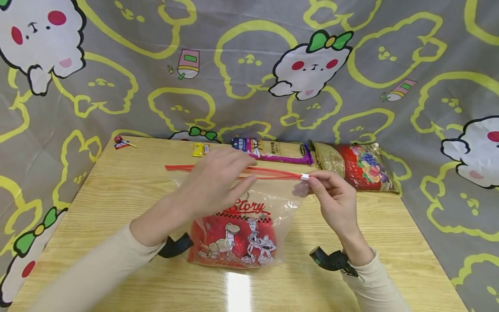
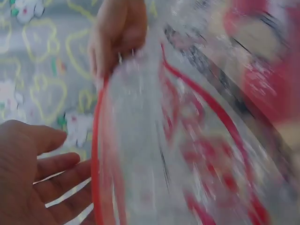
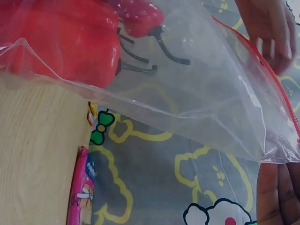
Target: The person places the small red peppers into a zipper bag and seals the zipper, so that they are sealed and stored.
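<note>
A clear zip bag (image 1: 234, 242) with a red cartoon print and a red zip strip (image 1: 273, 171) stands upright on the table. Inside are glossy red pepper-like things (image 3: 89, 42) with dark stems. The mouth gapes between two red strips in the left wrist view. My right hand (image 1: 337, 199) pinches the bag's top right corner, beside the white slider (image 1: 305, 177). My left hand (image 1: 212, 182) hovers in front of the bag's top edge, fingers spread and loosely extended, holding nothing; in the left wrist view its fingertips come close to the red strip.
Along the table's (image 1: 117, 208) back edge lie a lollipop (image 1: 118, 141), a small yellow packet (image 1: 198, 150), a purple-edged noodle pack (image 1: 280, 149) and a red and gold bag (image 1: 370, 167) with fruit pictures. A cartoon-printed grey cloth (image 1: 241, 117) surrounds the table behind and at the sides.
</note>
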`<state>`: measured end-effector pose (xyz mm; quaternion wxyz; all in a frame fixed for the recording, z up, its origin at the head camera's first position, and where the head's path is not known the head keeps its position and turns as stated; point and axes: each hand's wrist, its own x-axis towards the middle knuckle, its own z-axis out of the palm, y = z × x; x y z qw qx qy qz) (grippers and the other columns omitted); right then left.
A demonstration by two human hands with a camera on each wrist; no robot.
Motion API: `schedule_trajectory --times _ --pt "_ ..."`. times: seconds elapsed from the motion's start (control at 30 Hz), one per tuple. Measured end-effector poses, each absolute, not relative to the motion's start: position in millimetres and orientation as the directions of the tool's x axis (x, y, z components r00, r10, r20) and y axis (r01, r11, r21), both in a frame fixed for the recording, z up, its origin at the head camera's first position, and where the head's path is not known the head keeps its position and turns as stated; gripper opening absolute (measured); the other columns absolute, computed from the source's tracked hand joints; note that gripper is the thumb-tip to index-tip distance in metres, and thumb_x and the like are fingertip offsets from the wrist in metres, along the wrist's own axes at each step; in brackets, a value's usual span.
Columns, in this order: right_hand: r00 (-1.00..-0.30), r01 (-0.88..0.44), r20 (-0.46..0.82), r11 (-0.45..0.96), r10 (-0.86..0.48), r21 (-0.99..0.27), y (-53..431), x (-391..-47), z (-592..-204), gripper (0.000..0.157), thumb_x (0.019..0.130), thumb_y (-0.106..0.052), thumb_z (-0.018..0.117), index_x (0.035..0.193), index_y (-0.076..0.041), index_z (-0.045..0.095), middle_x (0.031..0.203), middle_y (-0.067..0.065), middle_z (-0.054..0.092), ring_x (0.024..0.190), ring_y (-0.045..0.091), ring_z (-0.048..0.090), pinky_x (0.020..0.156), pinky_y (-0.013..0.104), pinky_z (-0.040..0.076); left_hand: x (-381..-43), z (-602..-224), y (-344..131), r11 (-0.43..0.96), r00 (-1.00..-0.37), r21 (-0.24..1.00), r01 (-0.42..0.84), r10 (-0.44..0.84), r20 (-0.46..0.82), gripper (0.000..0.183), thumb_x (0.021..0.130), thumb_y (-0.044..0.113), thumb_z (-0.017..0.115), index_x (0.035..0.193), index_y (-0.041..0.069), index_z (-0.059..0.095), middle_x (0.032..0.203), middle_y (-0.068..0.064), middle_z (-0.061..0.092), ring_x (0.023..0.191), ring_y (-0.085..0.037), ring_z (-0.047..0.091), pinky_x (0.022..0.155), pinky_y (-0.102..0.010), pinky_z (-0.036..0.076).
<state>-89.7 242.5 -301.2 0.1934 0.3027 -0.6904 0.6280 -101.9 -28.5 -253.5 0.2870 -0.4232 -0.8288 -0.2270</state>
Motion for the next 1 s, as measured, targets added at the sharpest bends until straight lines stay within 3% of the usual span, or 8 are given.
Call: schedule_trajectory --times 0.17,0.3,0.53,0.77,1.0 --pt "-0.748 -0.656 0.649 0.006 -0.137 -0.755 242.5 -87.3 -301.1 0.011 0.084 0.019 0.045 0.093 0.019 0.053 0.080 0.014 0.068 0.068 0.018 0.067 0.063 0.027 0.053 -98.9 -239.1 23.2 0.578 -0.534 0.076 0.813 0.685 0.496 0.030 0.090 0.033 0.054 0.110 0.012 0.063 0.107 0.000 0.064 0.103 -0.017 0.058 0.085 -0.031 0.044" --pt "-0.737 -0.672 0.667 0.019 -0.106 -0.740 241.9 -85.1 -301.9 0.011 0.082 0.019 0.050 0.092 0.018 0.056 0.084 0.006 0.066 0.071 0.012 0.064 0.064 0.020 0.051 -101.2 -234.9 48.7 0.572 -0.545 0.058 0.818 0.739 0.396 0.030 0.093 0.040 0.048 0.104 0.016 0.063 0.099 0.004 0.063 0.094 -0.014 0.059 0.078 -0.029 0.046" --pt "-0.713 -0.693 0.688 -0.013 -0.136 -0.721 240.1 -84.5 -303.8 0.012 0.081 0.019 0.051 0.091 0.017 0.058 0.090 0.010 0.064 0.074 0.016 0.063 0.066 0.024 0.051 -104.9 -239.7 60.1 0.565 -0.519 0.020 0.825 0.744 0.420 0.026 0.092 0.039 0.050 0.097 0.018 0.064 0.091 0.006 0.064 0.085 -0.013 0.060 0.069 -0.027 0.044" --pt "-0.707 -0.705 0.691 0.071 -0.153 -0.706 238.6 -84.0 -302.7 0.012 0.081 0.019 0.052 0.091 0.016 0.058 0.088 0.009 0.065 0.073 0.016 0.063 0.066 0.023 0.051 -107.4 -243.4 56.6 0.545 -0.489 0.002 0.839 0.752 0.441 0.019 0.089 0.033 0.056 0.095 0.018 0.065 0.088 0.007 0.065 0.081 -0.012 0.059 0.068 -0.026 0.044" --pt "-0.695 -0.715 0.696 0.081 -0.180 -0.694 236.6 -85.1 -301.4 0.011 0.083 0.018 0.048 0.091 0.016 0.056 0.085 0.012 0.064 0.070 0.017 0.064 0.067 0.024 0.052 -110.3 -241.5 52.6 0.551 -0.505 0.005 0.835 0.762 0.405 0.014 0.090 0.027 0.055 0.093 0.017 0.065 0.084 0.006 0.064 0.075 -0.010 0.058 0.062 -0.024 0.044"
